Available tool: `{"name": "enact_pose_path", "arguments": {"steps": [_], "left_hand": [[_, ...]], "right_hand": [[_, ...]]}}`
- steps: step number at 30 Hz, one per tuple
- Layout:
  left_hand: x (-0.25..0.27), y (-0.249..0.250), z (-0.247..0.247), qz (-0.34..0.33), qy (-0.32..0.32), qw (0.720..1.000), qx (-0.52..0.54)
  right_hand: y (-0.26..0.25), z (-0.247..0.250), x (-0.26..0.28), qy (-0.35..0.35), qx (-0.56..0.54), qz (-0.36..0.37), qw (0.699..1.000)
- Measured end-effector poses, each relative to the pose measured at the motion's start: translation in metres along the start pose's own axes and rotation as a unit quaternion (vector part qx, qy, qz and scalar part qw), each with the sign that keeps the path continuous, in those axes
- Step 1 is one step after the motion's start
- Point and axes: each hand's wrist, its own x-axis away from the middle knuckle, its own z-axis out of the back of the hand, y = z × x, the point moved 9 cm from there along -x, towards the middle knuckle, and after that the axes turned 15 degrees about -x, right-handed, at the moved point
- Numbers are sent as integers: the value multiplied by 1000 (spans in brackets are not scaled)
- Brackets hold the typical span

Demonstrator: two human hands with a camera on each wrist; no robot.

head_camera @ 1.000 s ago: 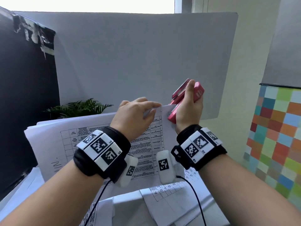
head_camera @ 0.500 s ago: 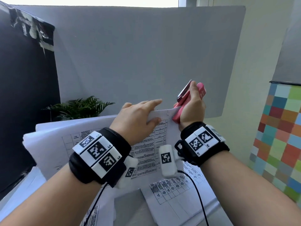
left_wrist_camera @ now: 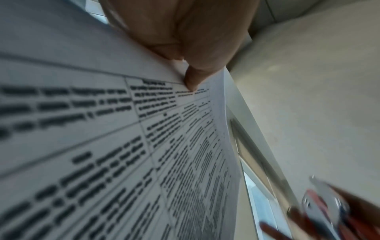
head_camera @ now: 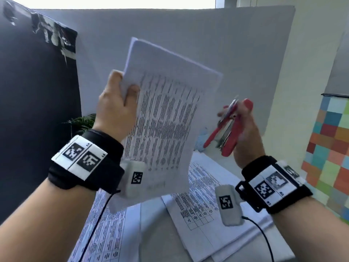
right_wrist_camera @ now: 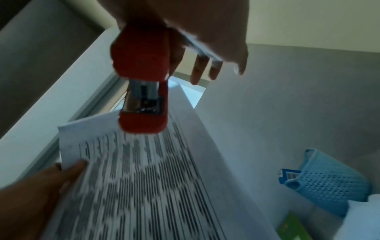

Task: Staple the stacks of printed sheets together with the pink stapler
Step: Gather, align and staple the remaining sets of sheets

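My left hand (head_camera: 117, 103) grips a stack of printed sheets (head_camera: 166, 118) by its left edge and holds it upright in the air, thumb on the printed face (left_wrist_camera: 191, 81). The same stack (right_wrist_camera: 144, 170) fills the lower half of the right wrist view. To its right, clear of the paper, my right hand (head_camera: 245, 133) holds the pink stapler (head_camera: 228, 135), whose mouth gapes open toward the lower left. The stapler (right_wrist_camera: 141, 91) shows its metal magazine in the right wrist view. Both are blurred by motion.
More printed sheets (head_camera: 204, 201) lie spread over the table below my hands. A grey partition (head_camera: 188, 44) stands behind, a dark panel (head_camera: 34, 110) to the left. A blue perforated basket (right_wrist_camera: 329, 181) sits by the partition, and a plant (head_camera: 81, 121) at the back left.
The left hand has lifted the stack and turned it upright. The right hand has drawn the stapler off the stack's corner, down and to the right, and its mouth now gapes.
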Motion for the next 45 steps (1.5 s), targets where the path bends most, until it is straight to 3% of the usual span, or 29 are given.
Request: {"name": "enact_pose_path", "arguments": {"steps": [4, 8, 9, 11, 13, 16, 19, 21, 23, 28, 30, 33, 36, 40, 45], "left_hand": [[-1, -19, 6, 71, 18, 989, 132], [9, -37, -19, 110, -109, 965, 210], [12, -41, -27, 95, -154, 969, 170], [21, -54, -43, 39, -245, 968, -30], [32, -81, -60, 17, -302, 933, -197], [58, -130, -97, 38, -415, 881, -224], [95, -165, -133, 12, -542, 788, -293], [112, -180, -147, -32, -579, 730, -362], [120, -194, -157, -34, -589, 707, -389], [121, -217, -170, -7, -605, 694, -389], [124, -223, -174, -5, -609, 691, -388], [122, -228, -174, -2, -592, 704, -392], [116, -223, -173, -19, -573, 721, -389], [97, -212, -163, -45, -543, 753, -369], [68, -196, -137, -53, -481, 794, -369]], "right_hand": [[35, -12, 11, -107, 78, -121, 984], [51, 3, 13, -76, 101, -202, 971], [53, 11, 12, -59, 104, -211, 970], [58, 26, 10, -39, 121, -241, 962], [71, 45, 9, -36, 179, -295, 938], [90, 76, 10, -26, 284, -357, 889], [104, 95, 9, -19, 366, -382, 849], [112, 103, 8, -14, 401, -390, 829], [123, 109, 8, -17, 423, -404, 811], [139, 122, 8, -56, 515, -433, 737], [143, 124, 6, -65, 531, -430, 727], [143, 122, 2, -58, 526, -415, 740], [135, 108, -2, -79, 551, -350, 753], [128, 62, 10, -142, 479, -300, 813], [131, -5, 49, -236, 379, -317, 837]]}}
